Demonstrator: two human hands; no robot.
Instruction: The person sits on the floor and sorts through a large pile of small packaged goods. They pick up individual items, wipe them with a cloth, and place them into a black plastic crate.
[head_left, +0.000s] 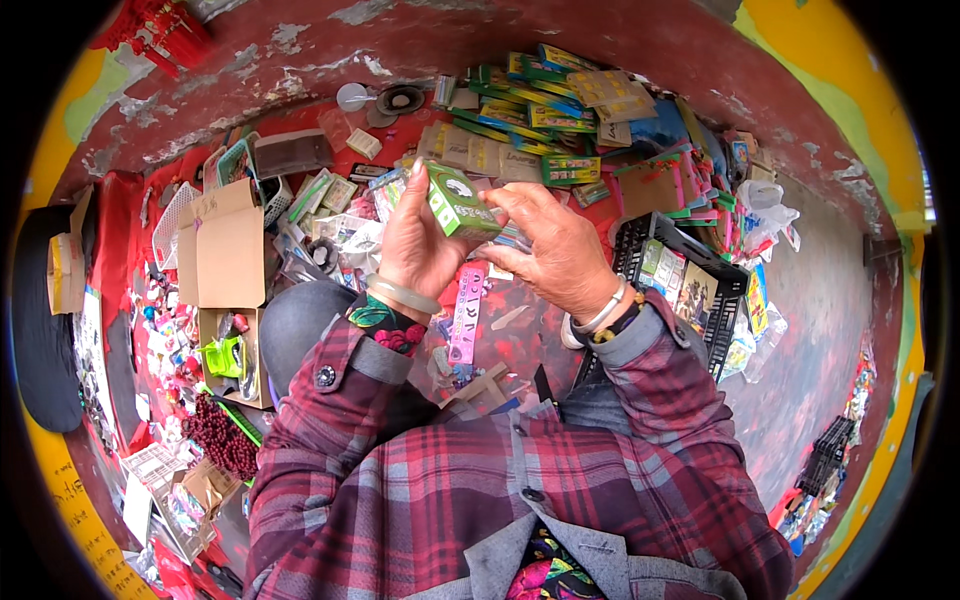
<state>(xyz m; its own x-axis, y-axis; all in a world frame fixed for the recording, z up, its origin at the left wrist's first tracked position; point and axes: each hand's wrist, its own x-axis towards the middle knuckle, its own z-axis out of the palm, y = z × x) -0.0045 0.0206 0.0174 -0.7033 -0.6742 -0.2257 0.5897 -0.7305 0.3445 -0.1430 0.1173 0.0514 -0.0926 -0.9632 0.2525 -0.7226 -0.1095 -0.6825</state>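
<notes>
In front of my chest I hold a small green and white cardboard box point(458, 205), tilted, with a dark round picture on its top. My left hand point(405, 240) grips its left side, thumb up along the edge. The bent fingers and thumb of my right hand point(555, 240) close on its right end; what the fingertips do there is partly hidden. Below the box, a pink printed strip point(466, 315) lies on the red floor sheet. Near my right forearm stands a black plastic crate point(730, 275) with packets and cards inside.
Ahead lies a heap of green, yellow and blue boxes point(545, 115) beside brown cards point(470, 150). To the left are an open cardboard box point(222, 250) holding a bright green item, white baskets point(172, 225) and dark red beads point(218, 435). Peeling red walls curve around.
</notes>
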